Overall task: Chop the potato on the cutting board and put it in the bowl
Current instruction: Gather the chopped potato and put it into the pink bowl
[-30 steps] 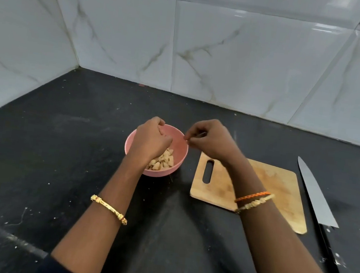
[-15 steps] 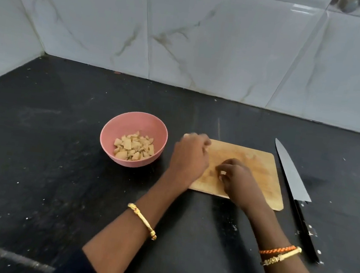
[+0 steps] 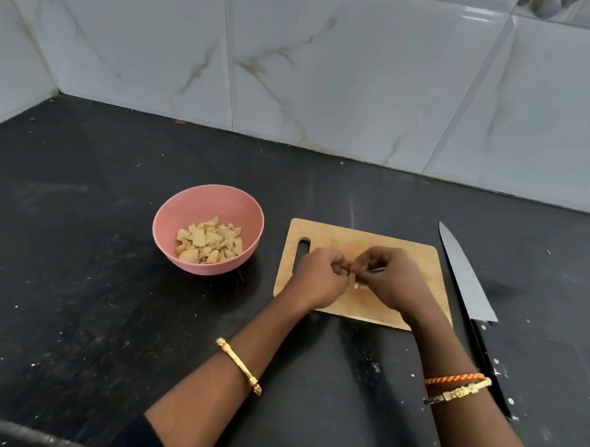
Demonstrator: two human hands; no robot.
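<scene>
A pink bowl [image 3: 207, 227] on the black counter holds several pale chopped potato pieces [image 3: 209, 244]. To its right lies a wooden cutting board [image 3: 412, 252] with a handle slot at its left end. Both hands hover over the middle of the board, fingertips touching. My left hand [image 3: 320, 278] is curled with its fingers pinched together. My right hand [image 3: 391, 278] is also curled, and a small pale potato bit [image 3: 355, 286] shows just under its fingers. What else the fingers hold is hidden.
A long kitchen knife [image 3: 465, 277] lies on the black counter [image 3: 73, 289] right of the board, blade pointing away, black handle towards me. White specks dot the counter near the handle. Marble-look tiled walls close the back and left side.
Both hands left the bowl and moved right onto the cutting board. Since half a second ago they have drawn together at the board's middle, fingertips meeting.
</scene>
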